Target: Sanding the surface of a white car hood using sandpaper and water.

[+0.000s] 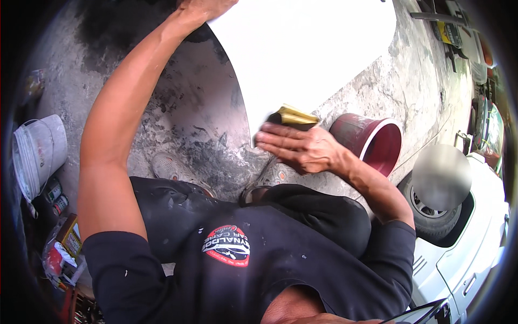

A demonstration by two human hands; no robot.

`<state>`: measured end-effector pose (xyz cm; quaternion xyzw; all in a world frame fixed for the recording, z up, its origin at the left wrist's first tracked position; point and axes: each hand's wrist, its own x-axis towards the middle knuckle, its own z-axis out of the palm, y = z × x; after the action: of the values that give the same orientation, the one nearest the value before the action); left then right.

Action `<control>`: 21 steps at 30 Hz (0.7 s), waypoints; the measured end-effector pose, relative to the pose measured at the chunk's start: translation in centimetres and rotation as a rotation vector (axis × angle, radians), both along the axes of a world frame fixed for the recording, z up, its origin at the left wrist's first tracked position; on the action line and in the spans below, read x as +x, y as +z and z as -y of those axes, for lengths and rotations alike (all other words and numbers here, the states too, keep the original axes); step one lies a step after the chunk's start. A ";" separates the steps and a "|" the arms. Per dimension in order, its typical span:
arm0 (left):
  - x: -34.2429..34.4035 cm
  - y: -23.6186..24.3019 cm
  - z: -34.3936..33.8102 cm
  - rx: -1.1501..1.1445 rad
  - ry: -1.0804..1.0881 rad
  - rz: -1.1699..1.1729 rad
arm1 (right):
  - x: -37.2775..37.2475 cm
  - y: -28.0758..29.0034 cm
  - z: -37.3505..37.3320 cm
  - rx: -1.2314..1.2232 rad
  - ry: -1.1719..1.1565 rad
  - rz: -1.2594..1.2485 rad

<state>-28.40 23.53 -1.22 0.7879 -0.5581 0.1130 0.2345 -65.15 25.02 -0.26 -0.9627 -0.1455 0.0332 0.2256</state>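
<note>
A large white panel [307, 48] with a curved left edge fills the upper middle, so bright that its surface detail is washed out. At its upper left edge is my left hand [208, 7], cut off by the top of the picture, its fingers mostly out of sight. My right hand [302, 148] is closed on a folded piece of sandpaper [294, 116], black with a yellowish-gold side, at the panel's near lower corner. The fingers lie stretched together along the dark side. Some motion blur softens the fingertips.
A dark red bucket [375, 143] lies tipped just right of my right hand. A whitish bucket [40, 154] is at the far left, with small cans [56, 197] nearby. On the right stands a white vehicle [458, 270] with its wheel [431, 216]. The concrete floor [437, 75] is stained.
</note>
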 end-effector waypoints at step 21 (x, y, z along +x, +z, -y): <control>-0.2 -0.6 0.2 0.137 0.127 -0.140 | 0.7 -4.0 12.2 -0.280 -0.819 0.145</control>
<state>-28.60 23.30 -1.86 0.8418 -0.4957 0.0338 0.2109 -64.49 12.78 -4.23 -0.9620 0.2388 -0.1073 0.0769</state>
